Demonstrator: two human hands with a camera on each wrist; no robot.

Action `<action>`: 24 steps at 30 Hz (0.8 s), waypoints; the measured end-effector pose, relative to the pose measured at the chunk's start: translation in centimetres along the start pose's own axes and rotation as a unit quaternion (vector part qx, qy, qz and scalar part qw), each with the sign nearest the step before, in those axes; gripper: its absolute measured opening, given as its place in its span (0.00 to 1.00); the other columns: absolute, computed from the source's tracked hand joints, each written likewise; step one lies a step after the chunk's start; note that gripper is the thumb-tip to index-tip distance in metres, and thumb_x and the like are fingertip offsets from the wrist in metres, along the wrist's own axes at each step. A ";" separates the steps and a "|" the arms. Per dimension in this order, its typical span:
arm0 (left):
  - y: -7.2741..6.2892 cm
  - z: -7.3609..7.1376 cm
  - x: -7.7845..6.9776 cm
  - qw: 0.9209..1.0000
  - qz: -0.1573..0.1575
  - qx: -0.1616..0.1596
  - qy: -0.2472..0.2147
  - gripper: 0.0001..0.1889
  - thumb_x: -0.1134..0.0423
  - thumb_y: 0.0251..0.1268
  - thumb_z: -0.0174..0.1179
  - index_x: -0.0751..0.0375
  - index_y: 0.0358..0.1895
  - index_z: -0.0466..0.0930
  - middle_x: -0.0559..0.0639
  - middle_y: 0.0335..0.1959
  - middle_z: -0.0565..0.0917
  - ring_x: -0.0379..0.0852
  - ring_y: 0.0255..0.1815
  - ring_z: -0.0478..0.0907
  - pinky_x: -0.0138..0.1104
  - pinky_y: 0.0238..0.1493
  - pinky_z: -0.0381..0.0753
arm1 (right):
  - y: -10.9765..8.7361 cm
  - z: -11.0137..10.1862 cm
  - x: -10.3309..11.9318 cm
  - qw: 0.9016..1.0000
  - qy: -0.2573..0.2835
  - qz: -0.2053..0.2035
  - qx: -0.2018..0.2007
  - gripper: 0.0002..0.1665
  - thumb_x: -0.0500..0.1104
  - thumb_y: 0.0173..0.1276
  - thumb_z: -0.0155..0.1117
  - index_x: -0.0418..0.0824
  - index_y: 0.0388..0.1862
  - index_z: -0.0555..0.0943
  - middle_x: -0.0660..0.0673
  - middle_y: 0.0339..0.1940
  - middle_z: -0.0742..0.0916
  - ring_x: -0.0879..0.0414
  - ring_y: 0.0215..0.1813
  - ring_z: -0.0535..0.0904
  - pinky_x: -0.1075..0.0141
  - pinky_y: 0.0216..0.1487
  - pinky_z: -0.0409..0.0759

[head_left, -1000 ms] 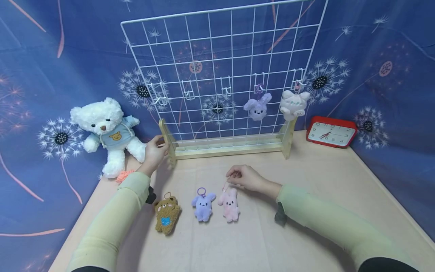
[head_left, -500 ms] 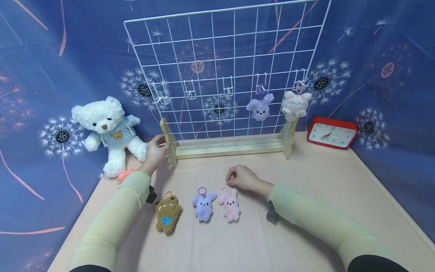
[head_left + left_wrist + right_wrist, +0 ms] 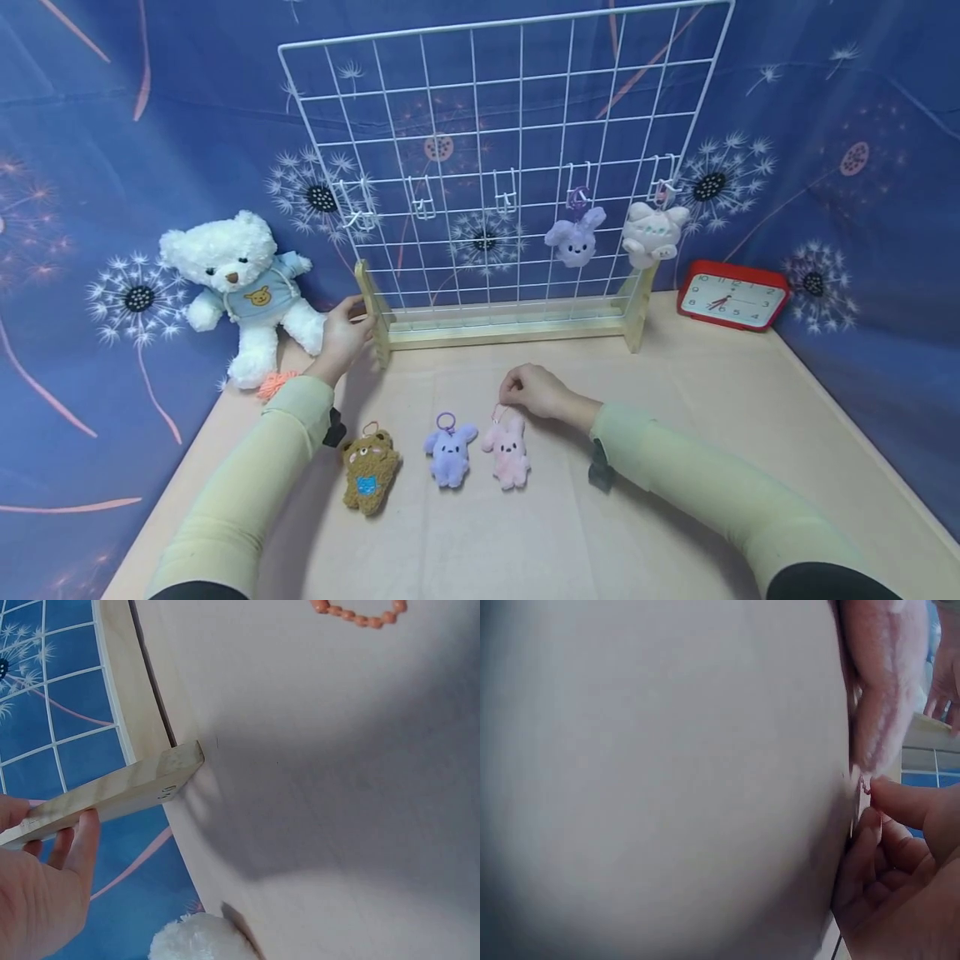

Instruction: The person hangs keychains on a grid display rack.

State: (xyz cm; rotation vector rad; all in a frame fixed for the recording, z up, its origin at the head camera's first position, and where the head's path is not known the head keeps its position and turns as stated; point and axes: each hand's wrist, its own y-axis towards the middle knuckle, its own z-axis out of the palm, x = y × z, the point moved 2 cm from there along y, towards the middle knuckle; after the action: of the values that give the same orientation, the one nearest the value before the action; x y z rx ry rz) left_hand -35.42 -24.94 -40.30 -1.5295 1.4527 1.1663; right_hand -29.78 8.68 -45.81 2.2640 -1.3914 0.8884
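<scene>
My left hand [image 3: 345,340] grips the wooden stand's left end piece [image 3: 371,304]; in the left wrist view, thumb and fingers lie on opposite sides of the wooden end [image 3: 135,780]. My right hand [image 3: 542,392] pinches the pink beaded loop [image 3: 865,787] of a pink plush bunny keychain [image 3: 512,457] lying face up on the table. Left of it lie a purple bunny keychain [image 3: 450,457] with a purple ring and a brown bear keychain [image 3: 369,475] with a blue patch. On the white wire grid [image 3: 495,100], another purple bunny [image 3: 576,240] and a white plush charm [image 3: 655,233] hang from hooks.
Three bare hooks, one of them a white hook [image 3: 506,200], sit on the grid's left and middle. A white teddy bear [image 3: 251,300] in a blue top sits at the left, beside orange yarn [image 3: 276,384]. At the right stands a red clock [image 3: 731,294].
My right hand has moved slightly left and down to the pink bunny's loop, its fingertips now closed on it. My left hand has stayed on the stand, and the keychains have hardly moved.
</scene>
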 end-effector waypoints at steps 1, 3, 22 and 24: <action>0.0 0.0 0.0 1.000 0.000 0.000 0.000 0.28 0.66 0.78 0.55 0.65 0.77 0.63 0.69 0.69 0.72 0.63 0.68 0.73 0.49 0.63 0.80 | 0.0 -0.1 -0.1 1.000 0.009 -0.008 0.002 0.04 0.38 0.68 0.69 0.41 0.32 0.86 0.53 0.29 0.84 0.60 0.35 0.76 0.62 0.46 0.80; 0.0 0.1 -0.1 1.000 -0.001 0.002 0.001 0.28 0.66 0.78 0.55 0.65 0.77 0.62 0.69 0.70 0.72 0.63 0.68 0.72 0.49 0.64 0.80 | 0.1 -0.3 -0.4 0.999 0.026 -0.019 0.004 0.04 0.37 0.69 0.68 0.41 0.33 0.86 0.53 0.29 0.85 0.60 0.33 0.77 0.64 0.43 0.81; -0.1 0.2 -0.3 1.000 0.000 -0.006 0.002 0.27 0.67 0.78 0.55 0.65 0.76 0.65 0.69 0.69 0.73 0.63 0.67 0.73 0.49 0.63 0.81 | 0.4 -2.4 0.6 0.987 0.131 -0.089 -0.015 0.05 0.32 0.62 0.74 0.39 0.36 0.89 0.50 0.33 0.90 0.58 0.38 0.85 0.66 0.45 0.84; -0.1 0.2 -0.3 1.000 0.000 -0.007 0.003 0.27 0.67 0.78 0.55 0.65 0.76 0.65 0.68 0.69 0.73 0.63 0.67 0.73 0.49 0.63 0.81 | 0.5 -2.6 0.8 0.987 0.136 -0.088 -0.014 0.04 0.31 0.64 0.73 0.38 0.36 0.88 0.49 0.33 0.90 0.58 0.37 0.85 0.66 0.45 0.85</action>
State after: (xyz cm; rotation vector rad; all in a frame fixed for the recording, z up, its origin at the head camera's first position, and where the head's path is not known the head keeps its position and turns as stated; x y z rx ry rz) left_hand -35.37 -24.65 -40.08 -1.5437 1.4514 1.1737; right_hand -30.81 9.42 -43.32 2.1101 -1.0607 1.0636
